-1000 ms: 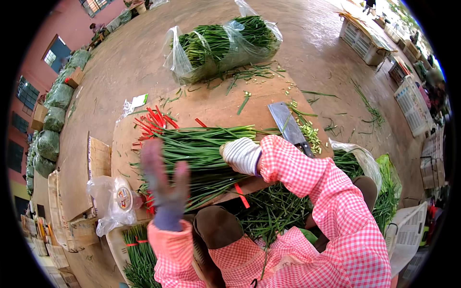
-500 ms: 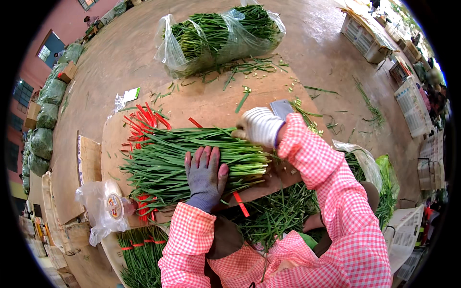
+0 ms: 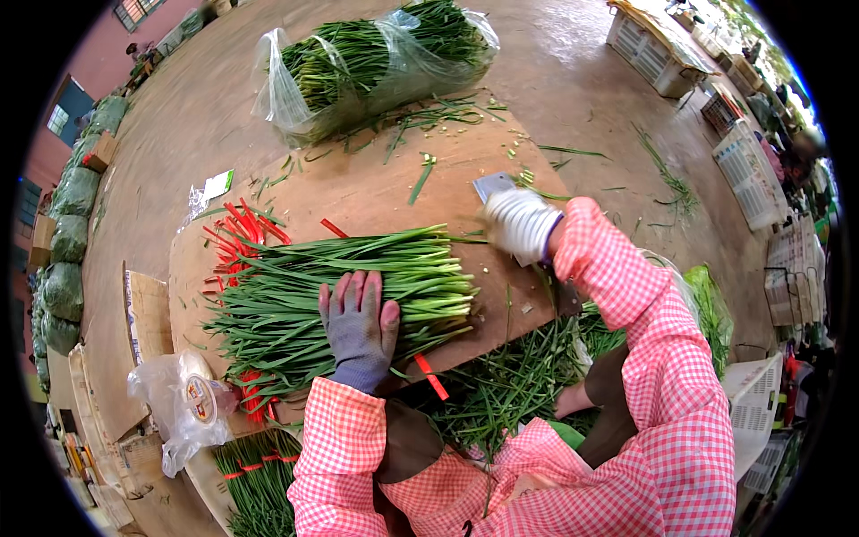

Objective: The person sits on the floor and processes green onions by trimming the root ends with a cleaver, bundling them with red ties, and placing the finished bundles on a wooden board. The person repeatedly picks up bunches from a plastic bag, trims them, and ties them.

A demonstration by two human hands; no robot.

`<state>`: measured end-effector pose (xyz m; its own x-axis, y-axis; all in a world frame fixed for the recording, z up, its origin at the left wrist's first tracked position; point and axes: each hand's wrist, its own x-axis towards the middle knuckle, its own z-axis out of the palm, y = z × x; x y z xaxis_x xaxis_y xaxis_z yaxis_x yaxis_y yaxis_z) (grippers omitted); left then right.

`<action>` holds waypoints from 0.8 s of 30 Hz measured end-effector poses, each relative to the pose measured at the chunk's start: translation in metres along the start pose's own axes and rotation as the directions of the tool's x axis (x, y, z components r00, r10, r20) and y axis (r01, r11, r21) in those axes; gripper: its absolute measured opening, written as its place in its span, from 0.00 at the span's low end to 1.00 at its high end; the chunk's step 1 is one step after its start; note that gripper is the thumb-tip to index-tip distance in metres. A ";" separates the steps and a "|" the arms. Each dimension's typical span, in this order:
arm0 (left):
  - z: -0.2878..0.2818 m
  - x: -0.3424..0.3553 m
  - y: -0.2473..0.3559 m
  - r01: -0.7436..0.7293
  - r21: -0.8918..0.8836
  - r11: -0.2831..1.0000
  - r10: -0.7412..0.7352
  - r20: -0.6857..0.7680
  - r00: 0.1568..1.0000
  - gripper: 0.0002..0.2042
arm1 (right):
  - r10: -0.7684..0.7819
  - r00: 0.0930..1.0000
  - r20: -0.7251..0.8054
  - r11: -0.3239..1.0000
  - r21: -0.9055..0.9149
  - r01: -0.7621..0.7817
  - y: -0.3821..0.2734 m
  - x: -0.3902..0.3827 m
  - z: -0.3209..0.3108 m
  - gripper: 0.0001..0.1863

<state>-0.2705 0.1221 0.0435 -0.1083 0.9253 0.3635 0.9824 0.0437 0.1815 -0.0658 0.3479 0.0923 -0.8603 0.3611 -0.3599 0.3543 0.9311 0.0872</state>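
A thick bundle of garlic chives [image 3: 358,300] lies across the board [image 3: 376,201], its pale cut ends toward the right. My left hand [image 3: 358,324], in a grey glove with reddish fingertips, rests flat on top with the fingers spread. My right hand [image 3: 523,225], in a white striped glove, is just beyond the pale ends, its fingers curled and blurred. A thin green strand runs from the bundle toward these fingers; whether they grip it is unclear. Partly behind that hand is a flat grey metal blade [image 3: 493,185].
Red ties [image 3: 240,234] are piled by the leafy ends. Bagged chives [image 3: 385,63] stand at the board's far end. Loose greens [image 3: 501,394] heap up by my legs. Tied bunches [image 3: 259,479] and a plastic bag [image 3: 165,394] sit at left; crates [image 3: 747,174] at right.
My right hand has moved right, away from the bundle's pale ends, toward the blade. My left hand stays flat on the chives. The whole view has shifted slightly.
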 end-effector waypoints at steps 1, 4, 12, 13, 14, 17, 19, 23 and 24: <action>0.003 0.004 0.003 -0.007 0.000 1.000 0.007 -0.007 1.000 0.23 | 0.092 0.988 -0.121 0.991 0.108 -0.079 -0.011 -0.006 0.023 0.09; 0.007 0.012 0.001 -0.001 0.032 0.999 0.001 -0.021 1.000 0.23 | 0.157 0.968 -0.197 0.953 0.287 -0.096 -0.042 -0.034 0.036 0.09; -0.002 0.070 -0.005 0.179 0.004 0.984 -0.178 0.131 0.975 0.17 | 0.022 0.995 -0.101 0.912 0.410 0.021 -0.085 -0.115 0.047 0.07; -0.001 0.071 -0.005 0.177 0.029 0.984 -0.179 0.142 0.974 0.17 | 0.035 0.995 -0.092 0.913 0.408 0.005 -0.084 -0.115 0.046 0.07; -0.001 0.071 -0.006 0.176 0.057 0.983 -0.183 0.153 0.971 0.17 | 0.046 0.995 -0.084 0.914 0.406 -0.008 -0.083 -0.115 0.043 0.07; 0.001 0.067 -0.002 0.100 0.041 0.994 -0.102 0.076 0.992 0.17 | 0.224 0.975 0.014 0.901 0.379 -0.212 -0.064 -0.099 0.028 0.08; -0.002 0.054 0.002 0.035 0.069 0.997 -0.034 -0.016 0.999 0.17 | 0.240 0.969 -0.064 0.918 0.340 -0.205 -0.055 -0.073 0.030 0.08; -0.008 0.026 0.015 -0.046 0.042 0.998 0.051 -0.132 0.990 0.22 | 0.174 0.916 -0.360 0.965 0.245 -0.087 -0.053 -0.034 0.043 0.07; -0.004 0.021 0.014 -0.044 0.063 0.997 0.052 -0.128 0.990 0.24 | 0.155 0.920 -0.361 0.967 0.247 -0.066 -0.054 -0.025 0.043 0.08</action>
<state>-0.2598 0.1401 0.0575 -0.0756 0.8706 0.4861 0.9939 0.0265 0.1071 -0.0477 0.2868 0.0572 -0.8685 0.4954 0.0178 0.4899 0.8633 -0.1216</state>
